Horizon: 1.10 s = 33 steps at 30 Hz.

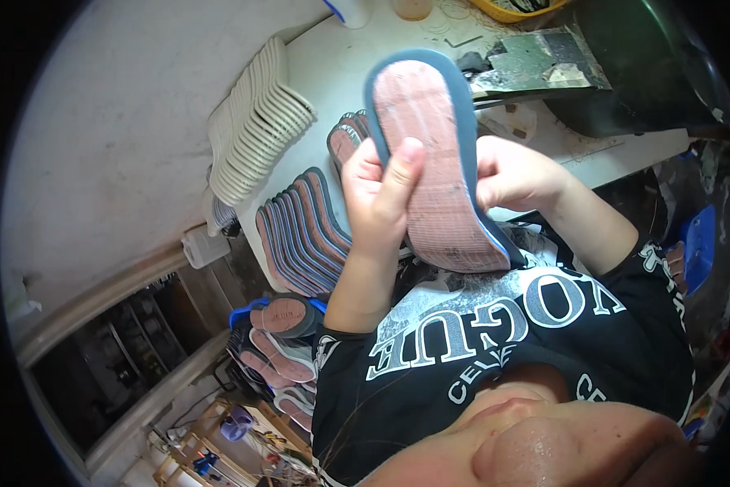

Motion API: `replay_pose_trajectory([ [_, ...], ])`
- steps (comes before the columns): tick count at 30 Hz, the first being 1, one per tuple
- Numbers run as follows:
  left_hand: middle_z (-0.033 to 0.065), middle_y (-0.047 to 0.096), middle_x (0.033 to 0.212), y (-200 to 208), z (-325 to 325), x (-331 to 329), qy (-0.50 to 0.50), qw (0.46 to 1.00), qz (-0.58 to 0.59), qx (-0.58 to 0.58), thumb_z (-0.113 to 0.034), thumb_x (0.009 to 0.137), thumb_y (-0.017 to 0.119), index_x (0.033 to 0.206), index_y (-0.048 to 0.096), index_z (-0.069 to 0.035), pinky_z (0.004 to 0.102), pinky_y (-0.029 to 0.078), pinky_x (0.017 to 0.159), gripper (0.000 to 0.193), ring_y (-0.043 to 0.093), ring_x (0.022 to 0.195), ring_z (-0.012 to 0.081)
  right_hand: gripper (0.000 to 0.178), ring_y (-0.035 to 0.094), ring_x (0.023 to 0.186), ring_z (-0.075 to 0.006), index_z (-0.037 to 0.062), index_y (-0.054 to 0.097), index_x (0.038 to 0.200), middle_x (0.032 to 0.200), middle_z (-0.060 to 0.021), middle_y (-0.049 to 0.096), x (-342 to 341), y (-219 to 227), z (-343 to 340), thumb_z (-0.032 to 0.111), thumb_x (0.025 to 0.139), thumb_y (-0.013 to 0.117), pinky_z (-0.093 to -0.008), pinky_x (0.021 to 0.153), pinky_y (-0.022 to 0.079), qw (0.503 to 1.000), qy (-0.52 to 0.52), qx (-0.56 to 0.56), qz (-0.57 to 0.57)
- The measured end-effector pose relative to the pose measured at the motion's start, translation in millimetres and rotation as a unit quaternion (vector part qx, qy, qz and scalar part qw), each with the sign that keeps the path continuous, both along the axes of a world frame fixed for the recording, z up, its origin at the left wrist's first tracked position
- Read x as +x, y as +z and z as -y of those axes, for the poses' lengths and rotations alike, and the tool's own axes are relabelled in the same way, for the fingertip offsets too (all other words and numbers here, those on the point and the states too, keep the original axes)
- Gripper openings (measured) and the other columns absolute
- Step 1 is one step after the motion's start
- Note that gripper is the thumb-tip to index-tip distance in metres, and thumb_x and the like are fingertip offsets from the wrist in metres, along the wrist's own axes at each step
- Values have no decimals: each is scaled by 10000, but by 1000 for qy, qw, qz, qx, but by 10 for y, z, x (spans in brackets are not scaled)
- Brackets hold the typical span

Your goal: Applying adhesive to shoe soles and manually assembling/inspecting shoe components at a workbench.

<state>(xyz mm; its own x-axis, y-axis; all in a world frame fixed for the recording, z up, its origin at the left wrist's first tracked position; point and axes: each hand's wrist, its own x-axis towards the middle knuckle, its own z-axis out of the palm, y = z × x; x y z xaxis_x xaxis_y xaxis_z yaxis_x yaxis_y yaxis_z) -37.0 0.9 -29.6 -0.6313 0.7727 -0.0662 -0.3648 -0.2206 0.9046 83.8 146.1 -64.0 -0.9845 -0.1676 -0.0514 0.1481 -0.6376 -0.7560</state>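
Note:
A shoe sole [430, 162] with a worn-looking pink face and a blue-grey rim is held up in front of my chest, tilted, with its broad rounded end away from me. My left hand [379, 191] grips its left edge, the thumb pressed on the pink face and the other fingers largely hidden. On the opposite edge, my right hand [515, 172] is closed with bent fingers against the rim. Part of that grip is hidden behind the sole. Beside my left forearm, a row of similar soles [304, 231] stands packed together on the table.
Cream-coloured soles [259, 122] are stacked along the wall. A small bundle of soles [349, 138] lies behind my left hand. A blue crate [239, 316] by my left elbow holds more. A dark green machine-like body [625, 65] stands at the far right, near a yellow basket [515, 11].

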Motion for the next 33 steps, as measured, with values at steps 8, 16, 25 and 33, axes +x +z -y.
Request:
replay_pose_trajectory([
  [8, 54, 665, 934, -75, -106, 23, 42, 976, -206, -50, -111, 884, 672, 998, 629, 36, 232, 478, 761, 192, 600, 831, 90, 257, 500, 552, -47, -17, 677, 738, 602, -9, 593, 7, 333, -263, 206, 866, 677, -222, 521, 412, 968, 9, 248, 34],
  [16, 88, 646, 989, 162, -480, -210, 66, 985, -127, -102, -52, 779, 736, 1091, 564, 23, 272, 498, 789, 364, 625, 854, 139, 318, 520, 656, -61, 4, 677, 856, 700, -1, 619, -41, 250, -226, 317, 899, 641, -244, 612, 447, 969, -77, 232, 41],
  [25, 158, 606, 999, -309, -838, -612, 60, 943, -262, -197, -276, 758, 761, 967, 608, 58, 360, 451, 840, 422, 575, 939, 255, 324, 605, 840, -81, -41, 648, 1072, 957, -56, 680, 184, 23, -103, 246, 925, 623, -246, 776, 489, 978, -167, 70, 107],
  [33, 207, 554, 1032, -389, -997, -697, 62, 904, -330, -265, -349, 752, 735, 917, 611, 68, 394, 370, 939, 465, 489, 1039, 320, 352, 655, 860, -143, -51, 620, 1113, 992, -102, 681, 261, -2, -120, 244, 919, 615, -252, 750, 532, 975, -148, 45, 162],
])
